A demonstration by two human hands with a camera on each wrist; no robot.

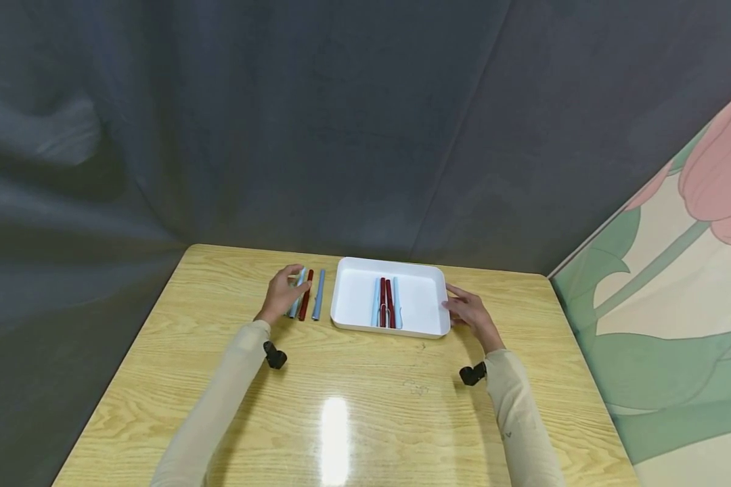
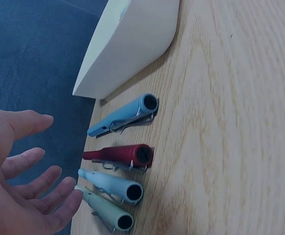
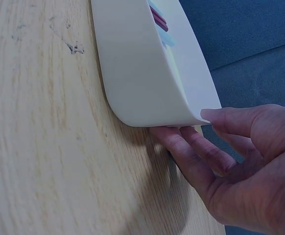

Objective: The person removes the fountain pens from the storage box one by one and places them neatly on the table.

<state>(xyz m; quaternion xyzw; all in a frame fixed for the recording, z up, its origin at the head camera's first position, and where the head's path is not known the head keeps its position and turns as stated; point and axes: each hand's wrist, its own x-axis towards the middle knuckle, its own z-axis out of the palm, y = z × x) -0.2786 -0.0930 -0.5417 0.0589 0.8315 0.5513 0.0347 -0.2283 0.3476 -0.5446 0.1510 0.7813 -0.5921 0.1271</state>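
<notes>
My left hand (image 1: pixel 280 294) hovers over slim hollow tubes with wire clips on the table, fingers loosely spread and nothing between them. In the left wrist view they lie side by side: a blue tube (image 2: pixel 130 113), a dark red tube (image 2: pixel 123 154), a light blue tube (image 2: pixel 114 184) and a pale green tube (image 2: pixel 106 210), the last one nearest the fingertips. My right hand (image 3: pixel 250 166) holds the right end of a white tray (image 1: pixel 423 297), thumb on the rim, fingers against the outer wall. Inside it lie red tubes (image 1: pixel 383 301) between light blue tubes (image 1: pixel 397 301).
A wooden table (image 1: pixel 371 379) carries everything, and its far edge runs just behind the tray. Dark cloth (image 1: pixel 317 135) hangs beyond it. At the right stands a flower-patterned panel (image 1: pixel 658 325).
</notes>
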